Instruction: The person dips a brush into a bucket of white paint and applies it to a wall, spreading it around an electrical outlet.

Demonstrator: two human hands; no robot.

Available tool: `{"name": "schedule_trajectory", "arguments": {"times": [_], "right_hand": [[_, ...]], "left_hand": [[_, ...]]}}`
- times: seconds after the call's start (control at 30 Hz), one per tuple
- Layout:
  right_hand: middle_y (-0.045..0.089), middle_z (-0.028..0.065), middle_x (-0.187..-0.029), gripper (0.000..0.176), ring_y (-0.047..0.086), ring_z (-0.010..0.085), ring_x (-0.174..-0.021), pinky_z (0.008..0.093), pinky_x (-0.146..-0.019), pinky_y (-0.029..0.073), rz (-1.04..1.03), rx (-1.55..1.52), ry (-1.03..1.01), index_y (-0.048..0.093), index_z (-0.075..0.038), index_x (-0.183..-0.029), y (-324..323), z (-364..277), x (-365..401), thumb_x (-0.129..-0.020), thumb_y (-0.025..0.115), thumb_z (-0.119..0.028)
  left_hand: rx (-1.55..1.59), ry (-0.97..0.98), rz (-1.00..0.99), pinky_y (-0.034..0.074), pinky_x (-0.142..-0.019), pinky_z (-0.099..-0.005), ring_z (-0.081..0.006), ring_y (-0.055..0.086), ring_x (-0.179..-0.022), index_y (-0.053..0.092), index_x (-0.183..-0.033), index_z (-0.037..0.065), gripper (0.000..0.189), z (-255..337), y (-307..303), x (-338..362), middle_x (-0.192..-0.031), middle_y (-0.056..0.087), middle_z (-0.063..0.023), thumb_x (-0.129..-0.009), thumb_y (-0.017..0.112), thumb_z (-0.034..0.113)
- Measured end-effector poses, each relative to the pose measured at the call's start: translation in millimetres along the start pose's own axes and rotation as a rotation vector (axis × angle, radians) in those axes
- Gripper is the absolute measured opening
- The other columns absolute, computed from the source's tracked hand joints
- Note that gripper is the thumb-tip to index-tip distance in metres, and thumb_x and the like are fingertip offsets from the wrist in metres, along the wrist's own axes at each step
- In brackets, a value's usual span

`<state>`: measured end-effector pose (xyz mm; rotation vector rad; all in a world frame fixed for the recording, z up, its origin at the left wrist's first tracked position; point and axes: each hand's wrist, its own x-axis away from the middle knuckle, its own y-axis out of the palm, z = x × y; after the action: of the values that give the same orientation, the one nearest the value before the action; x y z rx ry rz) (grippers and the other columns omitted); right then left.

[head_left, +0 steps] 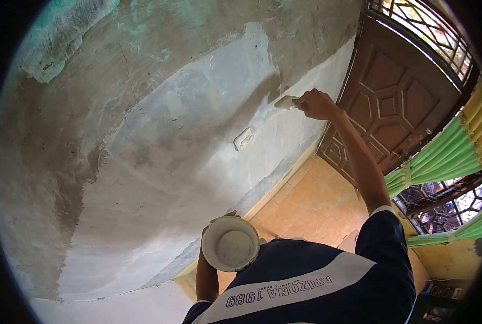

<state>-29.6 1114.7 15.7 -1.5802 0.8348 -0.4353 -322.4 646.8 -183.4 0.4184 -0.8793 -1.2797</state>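
Right hand [315, 103]: raised at full reach; fingers closed around the handle of a scraper [287, 101]; blade laid flat against the wall [144, 151], at the edge of the pale skimmed patch.
Left hand [213, 224]: held low near the chest; mostly hidden behind a white tub [230, 244]; fingertips seen curled over the rim, so the tub is gripped; pale filler seen inside.
Wall: grey and mottled; green traces at the top; a white switch plate [243, 139] fixed below and left of the scraper, well apart from it.
Door [389, 105]: brown, panelled, just right of the raised arm.
Floor [316, 205]: orange tiles; green curtains [446, 156] seen at the right.
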Motion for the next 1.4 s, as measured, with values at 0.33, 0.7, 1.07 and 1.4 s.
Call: {"name": "schedule_trajectory", "arguments": {"times": [0.33,0.7,1.07,1.4], "right_hand": [[0.08,0.0182,-0.102,0.039,0.078,0.0384,-0.097,0.0474,-0.093,0.063,0.3,0.109,-0.169,0.083,-0.019,-0.132,-100.1,-16.2,-39.5,-0.099,0.065,-0.01],[0.073,0.0198,-0.092,0.049,0.072,0.0381,-0.081,0.0481,-0.078,0.057,0.674,-0.088,-0.211,0.075,-0.014,-0.146,-46.7,-22.8,-22.1,-0.098,0.073,-0.004],[0.08,0.0226,-0.101,0.046,0.077,0.032,-0.082,0.0454,-0.079,0.059,0.396,0.0,-0.269,0.078,-0.016,-0.14,-109.8,-17.2,-35.8,-0.098,0.071,0.0],[0.076,0.0208,-0.095,0.045,0.074,0.0394,-0.079,0.047,-0.077,0.058,0.716,-0.045,-0.307,0.079,-0.018,-0.14,-109.8,-26.2,-46.8,-0.097,0.071,-0.007]], "left_hand": [[0.042,-0.004,0.05,0.065,-0.1,-0.0441,-0.0266,0.077,-0.114,0.062,-0.154,-0.002,0.048,1.4,4.8,9.1,-0.135,0.076,-0.0168,-0.113,0.053,0.022],[-0.211,0.041,0.034,0.064,-0.103,-0.0454,-0.0279,0.075,-0.121,0.062,-0.151,-0.006,0.048,-15.9,-34.7,-10.5,-0.154,0.066,-0.0192,-0.113,0.052,0.021],[-0.164,0.004,0.06,0.064,-0.099,-0.039,-0.021,0.076,-0.114,0.059,-0.159,0.001,0.05,-1.0,2.0,0.5,-0.137,0.075,-0.0125,-0.116,0.053,0.025],[-0.239,0.027,0.053,0.064,-0.099,-0.0367,-0.0198,0.077,-0.111,0.065,-0.154,0.003,0.045,2.8,8.2,1.6,-0.135,0.077,-0.0108,-0.114,0.059,0.02]]}}
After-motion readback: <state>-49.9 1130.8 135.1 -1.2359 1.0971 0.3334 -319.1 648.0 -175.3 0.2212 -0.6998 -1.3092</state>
